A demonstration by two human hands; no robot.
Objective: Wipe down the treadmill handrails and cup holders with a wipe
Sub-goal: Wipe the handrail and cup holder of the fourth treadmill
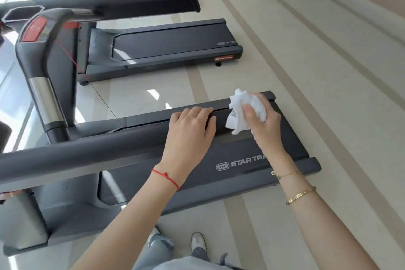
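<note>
The near treadmill's dark padded handrail (87, 151) runs from the left edge toward the middle of the view. My left hand (190, 129) lies over its free end, fingers curled over the top. Just to the right, my right hand (263, 125) grips a crumpled white wipe (241, 109), held off the rail's tip above the treadmill deck. No cup holder is plainly visible on this treadmill.
The treadmill belt and deck (241, 164) lie below my hands. The console upright (43, 85) rises at the left. A second treadmill (171, 41) with its own handrail (122, 2) stands beyond. Beige floor (328, 94) stretches to the right.
</note>
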